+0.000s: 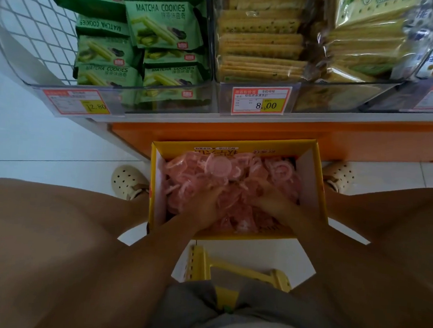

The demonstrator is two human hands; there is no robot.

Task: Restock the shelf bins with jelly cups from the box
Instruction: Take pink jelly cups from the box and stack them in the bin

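Observation:
An open yellow cardboard box (317,195) stands on the floor between my feet, below the shelf. It is filled with pink jelly cups (220,166) in a loose heap. Both hands are down inside the box. My left hand (203,203) is buried in the cups at the middle, fingers curled around some. My right hand (274,203) lies just to its right, fingers also dug into the heap. How many cups each hand holds is hidden by the pile.
Clear shelf bins above hold green matcha cookie packs (163,26) at the left and cracker packs (261,42) in the middle. Price tags (261,100) hang on the bin fronts. An orange shelf base (237,137) sits behind the box. I sit on a yellow stool (229,271).

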